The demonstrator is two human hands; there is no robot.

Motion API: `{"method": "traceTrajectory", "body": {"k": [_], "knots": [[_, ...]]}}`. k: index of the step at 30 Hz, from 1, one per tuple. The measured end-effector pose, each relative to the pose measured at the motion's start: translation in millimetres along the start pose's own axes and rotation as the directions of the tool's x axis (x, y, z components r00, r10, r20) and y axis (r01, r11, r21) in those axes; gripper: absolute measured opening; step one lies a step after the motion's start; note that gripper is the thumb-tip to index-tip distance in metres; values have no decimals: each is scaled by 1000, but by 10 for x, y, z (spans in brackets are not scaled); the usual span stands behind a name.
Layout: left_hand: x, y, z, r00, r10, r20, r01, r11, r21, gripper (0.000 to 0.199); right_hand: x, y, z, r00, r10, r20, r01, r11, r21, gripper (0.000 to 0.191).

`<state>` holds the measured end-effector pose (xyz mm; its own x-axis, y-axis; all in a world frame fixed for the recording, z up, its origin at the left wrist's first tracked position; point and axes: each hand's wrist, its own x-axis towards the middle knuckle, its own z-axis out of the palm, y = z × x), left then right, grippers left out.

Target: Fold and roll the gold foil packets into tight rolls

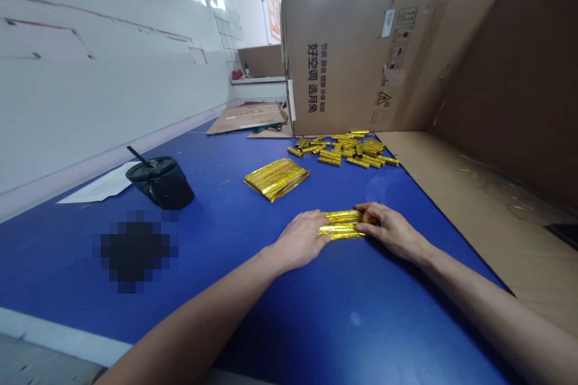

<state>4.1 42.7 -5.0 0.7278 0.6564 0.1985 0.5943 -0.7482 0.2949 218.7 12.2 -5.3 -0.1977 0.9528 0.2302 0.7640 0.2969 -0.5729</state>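
Observation:
Shiny gold foil strips (342, 229), lying side by side, stretch across the blue tabletop between my hands. My left hand (302, 240) covers their left end, its fingers closed on the foil. At the right end, my right hand (392, 230) pinches the strips between thumb and fingers. How the ends sit under my fingertips is hidden. Just beyond my hands lies a flat stack of gold foil sheets (277, 178). Farther back, a loose heap of short gold foil rolls (350, 149) spreads near a cardboard box.
A large cardboard box (347, 66) walls off the back right. Flattened cardboard (247, 117) lies at the far end. To the left are a dark lidded cup with a straw (159, 183), a white paper sheet (97, 185) and a pixelated dark patch on the blue table (217, 216).

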Motion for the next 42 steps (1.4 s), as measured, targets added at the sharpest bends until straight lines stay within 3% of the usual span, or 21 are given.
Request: {"method": "traceTrajectory", "body": {"k": [10,17,22,32,42], "knots": [[36,-1,19,999,-18,-26,19,999,26,28,-14,-35,-35,999,26,24,-28,997,66,22],[-13,-12,9,1000,23,-5,-23,999,26,31,-4,-10,-93,993,30,118,-46,989,139,14],[-40,24,-9,999,-44,-4,44,999,-17,27,-8,3,-90,991,22,136,-39,991,124,13],[-1,10,23,994,-102,-40,100,994,-45,7,-7,6,-86,991,-2,131,-19,987,159,11],[-3,27,-24,998,-67,-21,66,997,-45,11,-11,8,-78,995,13,97,-27,989,148,9]]}}
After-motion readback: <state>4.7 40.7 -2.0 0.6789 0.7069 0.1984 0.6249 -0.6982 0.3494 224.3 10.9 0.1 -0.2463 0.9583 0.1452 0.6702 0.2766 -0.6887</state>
